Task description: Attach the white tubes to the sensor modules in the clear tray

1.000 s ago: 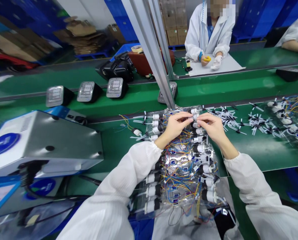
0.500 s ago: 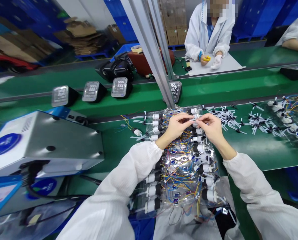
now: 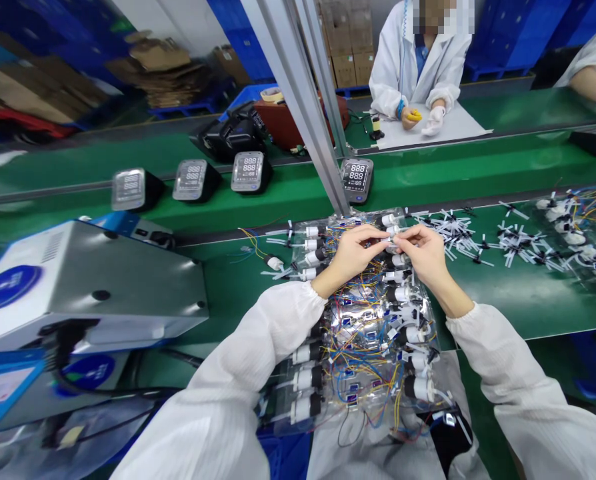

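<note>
My left hand (image 3: 357, 251) is closed in a pinch above the far right part of a clear plastic tray (image 3: 335, 313). Facing it, my right hand (image 3: 424, 252) also pinches, their fingertips nearly meeting. Between them shows a small white part (image 3: 391, 239), mostly covered by fingers, so its kind is unclear. Small white-and-black motor pumps (image 3: 305, 407) line both sides of the tray, with coloured wires (image 3: 363, 360) and little boards down its middle. Just right of my right hand lies a pile of short white tubes with black connectors (image 3: 451, 233).
A metal post (image 3: 308, 100) rises behind the tray. Display devices (image 3: 357, 180) stand on the green belt (image 3: 418, 175). At left is a large grey-and-white machine (image 3: 143, 287); another wired tray (image 3: 593, 233) lies far right. A co-worker (image 3: 418, 73) sits across the line.
The display devices have shifted a little to the right along the belt. My hands stay almost in place, fingertips still together over the tray. At far right, another person's arm has moved.
</note>
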`<state>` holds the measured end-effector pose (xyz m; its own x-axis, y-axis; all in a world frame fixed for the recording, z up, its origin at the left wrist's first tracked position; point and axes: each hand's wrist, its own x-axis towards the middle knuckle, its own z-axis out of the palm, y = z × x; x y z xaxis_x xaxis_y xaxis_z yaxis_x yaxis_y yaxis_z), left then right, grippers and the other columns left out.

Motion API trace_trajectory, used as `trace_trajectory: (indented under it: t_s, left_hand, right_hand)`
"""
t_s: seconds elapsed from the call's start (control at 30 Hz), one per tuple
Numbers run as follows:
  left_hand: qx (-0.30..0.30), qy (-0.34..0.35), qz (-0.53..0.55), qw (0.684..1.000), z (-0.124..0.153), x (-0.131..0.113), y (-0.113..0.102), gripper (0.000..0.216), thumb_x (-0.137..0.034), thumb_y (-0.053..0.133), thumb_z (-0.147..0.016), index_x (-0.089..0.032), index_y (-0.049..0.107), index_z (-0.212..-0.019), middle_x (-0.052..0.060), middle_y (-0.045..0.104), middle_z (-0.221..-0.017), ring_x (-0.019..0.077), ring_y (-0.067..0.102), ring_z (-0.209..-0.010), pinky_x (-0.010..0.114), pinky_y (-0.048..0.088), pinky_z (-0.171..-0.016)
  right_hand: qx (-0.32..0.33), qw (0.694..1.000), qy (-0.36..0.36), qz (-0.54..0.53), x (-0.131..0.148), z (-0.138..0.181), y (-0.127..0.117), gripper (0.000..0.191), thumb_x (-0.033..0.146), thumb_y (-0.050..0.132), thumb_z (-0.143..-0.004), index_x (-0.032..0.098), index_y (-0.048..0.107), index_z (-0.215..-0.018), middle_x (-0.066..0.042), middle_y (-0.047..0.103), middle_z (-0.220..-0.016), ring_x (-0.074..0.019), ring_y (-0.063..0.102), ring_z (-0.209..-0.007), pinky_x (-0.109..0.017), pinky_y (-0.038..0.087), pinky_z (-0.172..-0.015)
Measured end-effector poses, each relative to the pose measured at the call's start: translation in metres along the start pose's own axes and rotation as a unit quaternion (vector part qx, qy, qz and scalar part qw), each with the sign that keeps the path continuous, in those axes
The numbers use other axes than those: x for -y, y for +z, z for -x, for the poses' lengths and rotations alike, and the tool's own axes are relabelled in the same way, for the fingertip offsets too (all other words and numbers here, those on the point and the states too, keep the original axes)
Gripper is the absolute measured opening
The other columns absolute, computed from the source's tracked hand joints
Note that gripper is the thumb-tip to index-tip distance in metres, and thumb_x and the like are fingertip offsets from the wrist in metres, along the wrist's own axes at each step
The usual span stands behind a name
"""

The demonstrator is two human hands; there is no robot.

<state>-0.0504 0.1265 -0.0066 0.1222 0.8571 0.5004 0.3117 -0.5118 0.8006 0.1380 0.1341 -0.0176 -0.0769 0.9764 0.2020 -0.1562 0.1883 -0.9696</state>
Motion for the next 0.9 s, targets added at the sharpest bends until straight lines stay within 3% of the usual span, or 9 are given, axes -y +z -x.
trace_trajectory:
  t_s: [0.23,0.43,0.73,0.9]
  left_hand:
    - [0.0,0.043,-0.056,0.998,0.0036,-0.0027,-0.0015,0.015,-0.033,0.077,-0.091,-0.024,0.083,-0.101,0.008,0.08,-0.097,0.0198,0.073,-0.087,0.037,0.057,-0.084]
    - [0.046,0.091,-0.044,0.994,0.0023,0.0009,-0.0052,0.014,-0.028,0.076,-0.092,-0.025,0.083,-0.104,0.007,0.08,-0.095,0.0189,0.073,-0.087,0.035,0.057,-0.082]
    - [-0.005,0.06,-0.049,0.997,0.0007,-0.0006,-0.0051,0.014,-0.032,0.08,-0.089,-0.024,0.083,-0.099,0.007,0.08,-0.094,0.0192,0.072,-0.086,0.036,0.057,-0.083]
    - [-0.002,0.106,-0.052,0.993,0.0006,0.001,-0.0038,0.012,-0.027,0.079,-0.09,-0.022,0.083,-0.1,0.007,0.08,-0.093,0.0173,0.073,-0.084,0.033,0.058,-0.08]
  right_hand:
    - [0.007,0.999,-0.026,0.04,-0.0009,0.0006,-0.0026,0.021,0.037,0.086,-0.079,0.021,0.072,-0.078,-0.001,0.073,-0.074,-0.0147,0.068,-0.06,-0.029,0.057,-0.06]
    - [0.045,0.995,-0.028,0.089,0.0033,-0.0012,-0.0054,0.015,0.031,0.083,-0.081,0.021,0.073,-0.076,0.0,0.071,-0.069,-0.0152,0.067,-0.059,-0.03,0.055,-0.06]
    - [0.043,0.999,-0.021,0.026,0.0015,-0.0039,-0.008,0.021,0.036,0.086,-0.08,0.022,0.071,-0.084,-0.002,0.074,-0.083,-0.016,0.07,-0.074,-0.03,0.059,-0.069]
    - [0.027,0.998,-0.029,0.042,-0.0027,-0.0022,-0.0076,0.02,0.033,0.086,-0.079,0.021,0.07,-0.081,0.0,0.073,-0.079,-0.0147,0.068,-0.069,-0.029,0.057,-0.067]
